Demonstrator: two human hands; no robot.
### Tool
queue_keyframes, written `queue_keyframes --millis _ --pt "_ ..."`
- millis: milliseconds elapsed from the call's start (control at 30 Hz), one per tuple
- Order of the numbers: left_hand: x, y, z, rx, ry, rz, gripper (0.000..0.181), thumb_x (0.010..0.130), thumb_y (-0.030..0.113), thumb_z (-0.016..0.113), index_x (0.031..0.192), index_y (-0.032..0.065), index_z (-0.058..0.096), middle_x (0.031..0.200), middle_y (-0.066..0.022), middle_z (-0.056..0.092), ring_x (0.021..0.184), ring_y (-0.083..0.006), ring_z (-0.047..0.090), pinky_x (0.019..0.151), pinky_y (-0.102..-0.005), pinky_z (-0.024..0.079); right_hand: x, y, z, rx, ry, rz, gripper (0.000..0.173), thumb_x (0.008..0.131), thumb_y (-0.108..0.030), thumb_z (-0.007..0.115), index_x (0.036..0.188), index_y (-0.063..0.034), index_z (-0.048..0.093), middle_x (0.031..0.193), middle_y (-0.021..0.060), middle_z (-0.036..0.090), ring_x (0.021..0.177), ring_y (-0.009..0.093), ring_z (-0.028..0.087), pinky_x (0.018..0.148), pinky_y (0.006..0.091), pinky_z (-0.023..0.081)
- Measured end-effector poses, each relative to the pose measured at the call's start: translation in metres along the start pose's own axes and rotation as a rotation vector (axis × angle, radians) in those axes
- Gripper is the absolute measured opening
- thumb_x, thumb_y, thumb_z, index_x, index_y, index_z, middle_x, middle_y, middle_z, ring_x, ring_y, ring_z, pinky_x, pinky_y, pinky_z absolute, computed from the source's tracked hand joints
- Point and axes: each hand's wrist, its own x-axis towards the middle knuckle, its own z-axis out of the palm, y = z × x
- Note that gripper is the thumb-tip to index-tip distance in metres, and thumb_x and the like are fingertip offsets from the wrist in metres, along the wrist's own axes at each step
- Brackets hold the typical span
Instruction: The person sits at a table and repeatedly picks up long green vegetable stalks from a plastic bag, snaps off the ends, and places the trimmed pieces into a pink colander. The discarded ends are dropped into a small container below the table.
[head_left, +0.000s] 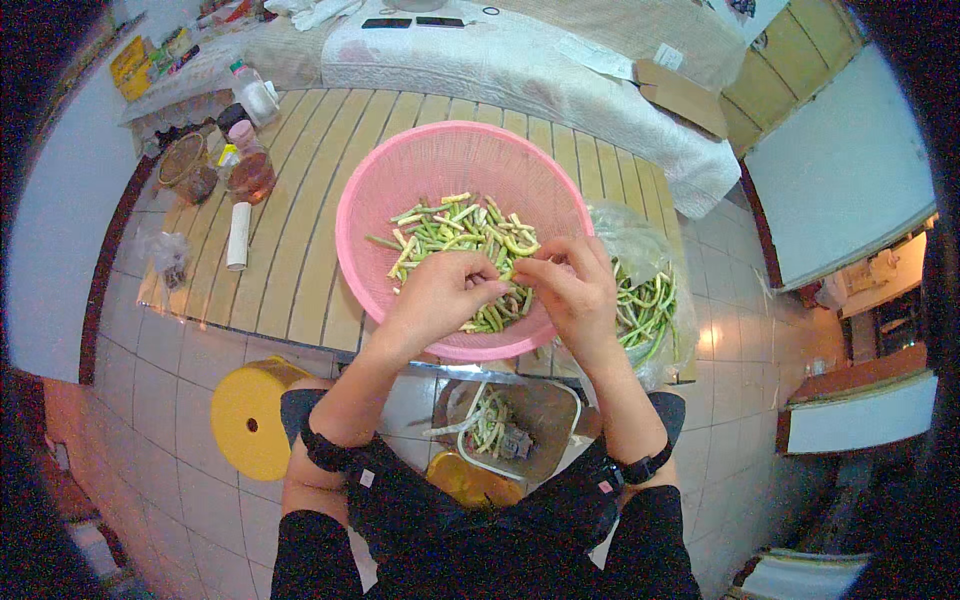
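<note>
A round pink plastic mesh basket (397, 165) stands on the slatted table, holding many short pieces of green bean (450, 229). Over its near part, my left hand (450, 289) has its thumb and fingers brought together. Close by on the right, my right hand (577, 289) pinches with thumb and forefinger. A bit of green shows between the two hands' fingertips, though which hand grips it is hard to tell. Long whole green beans (649, 311) lie in a clear plastic bag (630, 240) to the right of the basket.
Below the table edge is a bin (551, 427) with bean scraps (491, 424). A yellow stool (240, 420) stands at left. The table's left part (300, 225) bears a jar with a pink lid (251, 172), a wicker basket (187, 169) and a white roll (238, 236). A cloth-covered sofa (480, 64) stands behind.
</note>
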Motion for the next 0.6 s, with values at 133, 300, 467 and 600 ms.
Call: queue_keyframes --millis 133,300,467,600 --pt "0.001 -0.002 -0.006 0.023 0.034 0.171 0.018 0.083 0.017 0.069 0.091 -0.0002 0.068 0.075 -0.0138 0.063 0.069 -0.0231 0.062 0.065 -0.0357 0.048 0.002 0.003 0.004 0.043 -0.021 0.057 0.015 0.074 -0.014 0.077 0.088 -0.0090 0.072 0.088 0.0055 0.062 0.088 0.025 0.060 0.078 0.0365 0.047" --pt "0.002 -0.003 -0.011 -0.129 -0.005 0.187 0.015 0.084 0.015 0.071 0.090 0.0012 0.069 0.081 -0.0068 0.066 0.078 -0.0152 0.063 0.070 -0.0300 0.049 -0.004 0.006 0.022 0.405 -0.029 0.299 0.011 0.082 -0.016 0.071 0.089 -0.0073 0.071 0.091 0.0072 0.065 0.089 0.027 0.061 0.081 0.0377 0.047" --pt "0.001 -0.002 -0.005 -0.270 0.068 0.241 0.014 0.086 0.010 0.068 0.091 -0.0020 0.067 0.080 -0.0084 0.065 0.078 -0.0156 0.063 0.072 -0.0305 0.049 -0.011 0.000 0.030 0.587 -0.069 0.502 0.014 0.090 -0.015 0.063 0.092 -0.0024 0.068 0.091 0.0114 0.064 0.090 0.029 0.061 0.083 0.0400 0.047" --pt "0.004 -0.004 -0.001 -0.102 0.220 0.356 0.014 0.088 0.012 0.066 0.096 0.0006 0.069 0.087 -0.0073 0.067 0.086 -0.0172 0.064 0.079 -0.0310 0.049 -0.008 -0.004 0.030 0.420 -0.083 0.482 0.021 0.096 -0.019 0.054 0.092 -0.0002 0.062 0.088 0.0145 0.062 0.089 0.033 0.060 0.082 0.0415 0.046"
